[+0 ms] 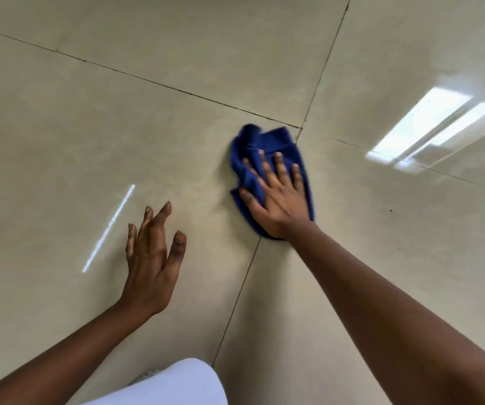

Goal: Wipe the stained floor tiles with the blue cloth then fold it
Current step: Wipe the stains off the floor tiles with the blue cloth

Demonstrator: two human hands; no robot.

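Beige floor tiles point(177, 135); right hand point(279, 197) presses flat on blue cloth point(267, 144)

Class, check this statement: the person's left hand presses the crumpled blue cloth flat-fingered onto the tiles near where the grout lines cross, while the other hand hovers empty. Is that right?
Not quite: it is the right hand that presses the blue cloth onto the floor tiles, fingers straight. The left hand is the empty one. The head view shows this; the rest holds.
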